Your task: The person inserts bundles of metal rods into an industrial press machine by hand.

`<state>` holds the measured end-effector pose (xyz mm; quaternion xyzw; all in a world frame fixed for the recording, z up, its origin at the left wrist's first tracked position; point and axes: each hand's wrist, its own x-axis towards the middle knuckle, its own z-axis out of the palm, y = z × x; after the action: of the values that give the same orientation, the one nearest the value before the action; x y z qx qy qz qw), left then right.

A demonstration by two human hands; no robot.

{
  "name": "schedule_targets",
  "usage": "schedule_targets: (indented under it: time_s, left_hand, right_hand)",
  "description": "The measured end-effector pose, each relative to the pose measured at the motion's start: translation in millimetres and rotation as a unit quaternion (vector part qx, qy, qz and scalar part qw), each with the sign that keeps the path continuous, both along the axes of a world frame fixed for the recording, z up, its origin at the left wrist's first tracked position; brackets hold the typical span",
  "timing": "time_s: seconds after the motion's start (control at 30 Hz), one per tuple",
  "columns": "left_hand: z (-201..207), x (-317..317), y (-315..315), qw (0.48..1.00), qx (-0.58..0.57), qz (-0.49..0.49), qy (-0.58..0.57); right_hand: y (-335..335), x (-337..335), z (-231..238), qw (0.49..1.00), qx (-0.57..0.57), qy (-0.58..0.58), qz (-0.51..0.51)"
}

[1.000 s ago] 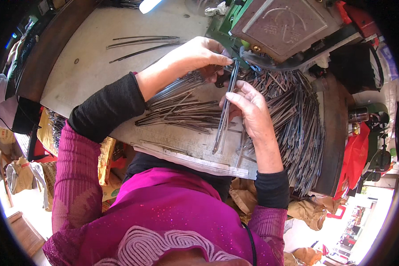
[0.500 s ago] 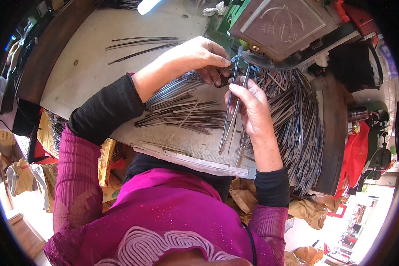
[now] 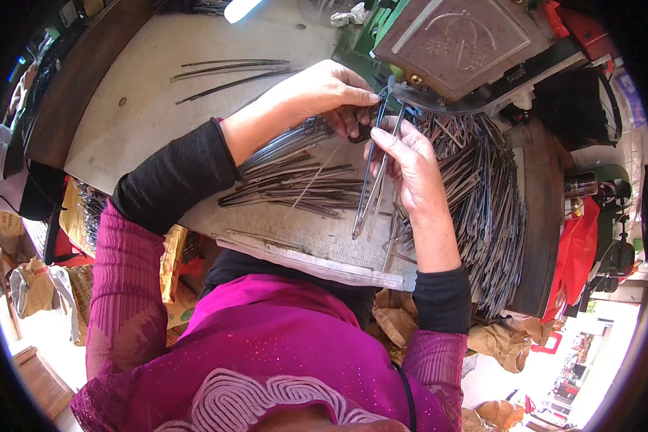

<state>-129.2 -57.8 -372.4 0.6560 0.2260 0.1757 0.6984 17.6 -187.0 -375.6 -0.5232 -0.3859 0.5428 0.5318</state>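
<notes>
My right hand (image 3: 412, 162) is closed around a few long, thin metal umbrella ribs (image 3: 368, 193). Their upper ends reach the working point of the green machine (image 3: 369, 36), and their lower ends slant down over the metal tabletop (image 3: 309, 241). Just left of it, my left hand (image 3: 340, 92) pinches with thumb and fingers close to the rib ends. What lies between those fingertips is too small and dark to make out. Beneath my left forearm lies a fanned bundle of ribs (image 3: 302, 189), some dark, some bluish.
A large heap of ribs (image 3: 479, 209) fills the table's right side. Several loose ribs (image 3: 230, 75) lie at the far left. A brown metal cover (image 3: 457, 43) with an umbrella emblem overhangs the far right. Wooden edging (image 3: 72, 90) borders the left, and a red bag (image 3: 574, 248) hangs at right.
My left hand has shifted slightly right, its thumb closer to the machine's working point. My right hand has risen a little, tilting the ribs, whose lower ends have moved slightly left.
</notes>
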Motion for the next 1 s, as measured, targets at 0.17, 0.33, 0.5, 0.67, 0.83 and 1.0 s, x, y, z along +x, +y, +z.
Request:
schedule_targets:
  time_s: [0.17, 0.33, 0.5, 0.67, 0.83, 1.0]
  left_hand:
    - [2, -2, -2, 0.999, 0.031, 0.016, 0.017]
    - [2, -1, -3, 0.999, 0.026, 0.015, 0.030]
    - [4, -2, -5, 0.999, 0.031, 0.017, 0.035]
    - [7, -1, -9, 0.997, 0.064, 0.024, 0.036]
    - [13, -2, -12, 0.984, 0.164, 0.013, 0.069]
    - [15, -25, -8, 0.958, 0.229, -0.037, 0.169]
  right_hand:
    - [1, 1, 1, 0.999, -0.032, -0.020, -0.004]
    - [0, 3, -3, 0.999, -0.025, 0.025, -0.007]
    - [-2, -2, -1, 0.998, -0.045, 0.043, -0.021]
    - [-4, -4, -2, 0.995, -0.042, 0.093, -0.005]
    - [-13, -2, 11, 0.998, -0.048, 0.040, -0.004]
    - [-40, 32, 31, 0.987, -0.098, -0.130, -0.003]
